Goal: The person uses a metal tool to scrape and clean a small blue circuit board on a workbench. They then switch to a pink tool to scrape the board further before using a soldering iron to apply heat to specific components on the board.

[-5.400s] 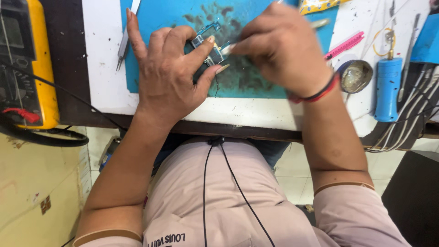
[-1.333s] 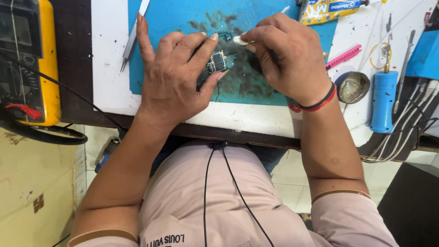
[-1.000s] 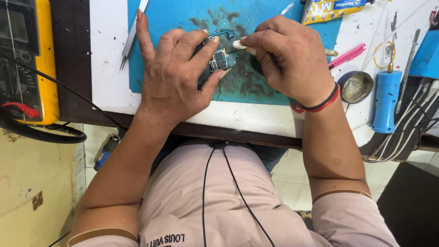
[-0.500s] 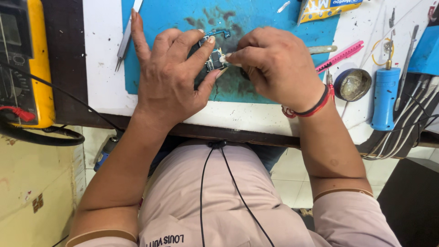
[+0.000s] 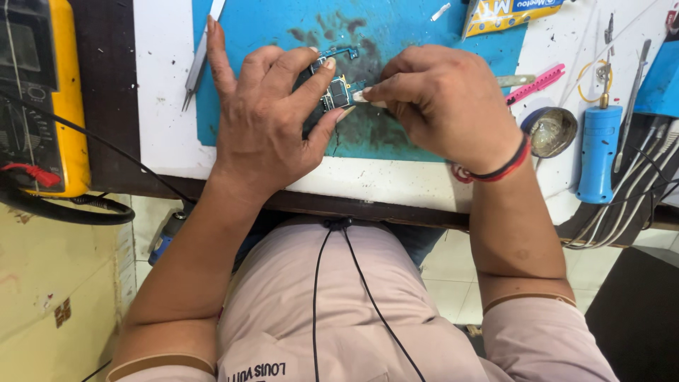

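Two hands meet over a small circuit board [image 5: 334,90] lying on the stained blue mat [image 5: 410,32], which serves as the landmark for everything else. The left hand [image 5: 265,124] pins the board from the mat's near left part, thumb and fingers closed in a narrow grip on its edges, index finger stretched up toward the mat's far left corner. The right hand [image 5: 442,99] sits just right of the board, its grip pinched tight on a small pale tool [image 5: 368,99] whose tip touches the board's right edge. Compared with half a second ago, both hands and the board hold nearly the same places on the mat; a second ago the pale tool's tip was raised a little farther up the mat. Off the mat's left edge, metal tweezers [image 5: 200,56] lie on the white surface [image 5: 159,106], with a yellow multimeter [image 5: 64,99] beyond. Right of the mat are a pink comb-like tool [image 5: 535,83], a round metal tin [image 5: 552,131] and a blue cylindrical tool [image 5: 598,152]
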